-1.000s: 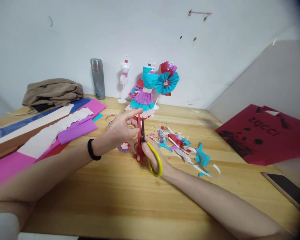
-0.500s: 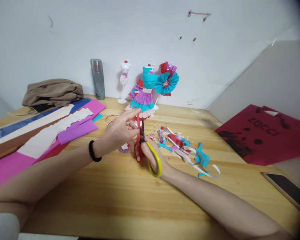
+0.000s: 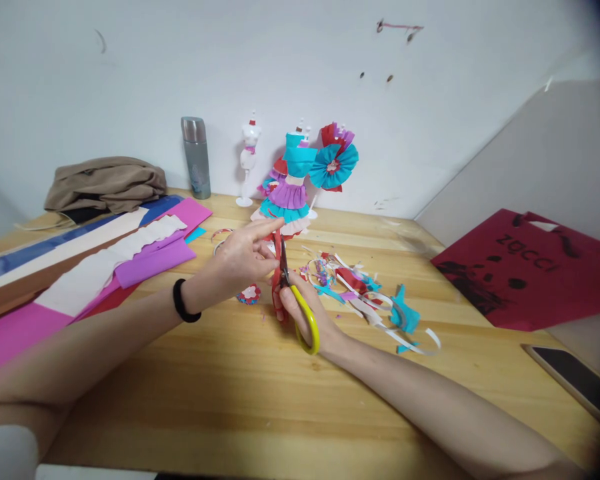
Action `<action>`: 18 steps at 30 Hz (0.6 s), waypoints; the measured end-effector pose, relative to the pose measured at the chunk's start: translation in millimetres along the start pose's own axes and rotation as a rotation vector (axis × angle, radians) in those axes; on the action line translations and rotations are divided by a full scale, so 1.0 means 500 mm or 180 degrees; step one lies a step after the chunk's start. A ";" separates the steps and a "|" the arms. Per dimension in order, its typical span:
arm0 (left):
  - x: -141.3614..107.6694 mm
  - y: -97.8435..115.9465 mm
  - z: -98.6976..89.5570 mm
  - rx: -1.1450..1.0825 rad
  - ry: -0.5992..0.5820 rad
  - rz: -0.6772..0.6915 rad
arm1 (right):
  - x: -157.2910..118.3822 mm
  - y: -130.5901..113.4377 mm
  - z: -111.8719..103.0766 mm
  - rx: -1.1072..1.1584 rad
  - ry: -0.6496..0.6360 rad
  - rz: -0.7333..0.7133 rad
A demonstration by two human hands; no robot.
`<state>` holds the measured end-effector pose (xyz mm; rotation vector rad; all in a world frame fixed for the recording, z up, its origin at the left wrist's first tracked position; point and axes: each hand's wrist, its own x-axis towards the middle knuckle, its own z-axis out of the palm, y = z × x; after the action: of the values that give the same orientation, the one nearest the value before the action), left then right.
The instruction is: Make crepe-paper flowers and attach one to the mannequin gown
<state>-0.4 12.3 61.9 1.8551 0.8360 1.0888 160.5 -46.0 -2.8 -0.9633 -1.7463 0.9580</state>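
My right hand (image 3: 305, 310) is wrapped round scissors (image 3: 307, 320) with yellow handles and dark blades that point up and away from me. A narrow red strip (image 3: 278, 250) runs along the left side of the blades. My left hand (image 3: 245, 257) pinches the top of this strip, its index finger stretched forward. The strip's lower part hangs by my right fingers. Just beyond my hands stands a small dress form (image 3: 287, 193) in a turquoise and purple ruffled dress. A small red, white and blue round piece (image 3: 249, 294) lies below my left hand.
Coloured sheets (image 3: 155, 263) lie at the left, with a brown cloth (image 3: 105, 183) and a bottle (image 3: 196, 160) behind. A bare white dress form (image 3: 249, 157) stands at the wall. Scraps (image 3: 350, 283), a red bag (image 3: 520, 270) and a phone (image 3: 573, 380) are at the right.
The scissor blades have closed further along the red strip, and the yellow handle has moved slightly left. My left hand has stayed nearly in place.
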 end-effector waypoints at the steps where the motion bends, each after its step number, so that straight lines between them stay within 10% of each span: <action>1: 0.000 -0.001 0.001 0.0015 0.0029 0.0021 | 0.000 0.001 0.000 -0.0015 0.0008 0.0005; 18: -0.004 -0.002 0.011 -0.0250 0.0141 -0.0188 | -0.007 0.018 0.010 0.0194 0.0083 0.0258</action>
<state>3.8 9.4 58.3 1.7365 0.8563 1.1137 158.6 -46.4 -13.5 -1.0092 -1.6578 1.0398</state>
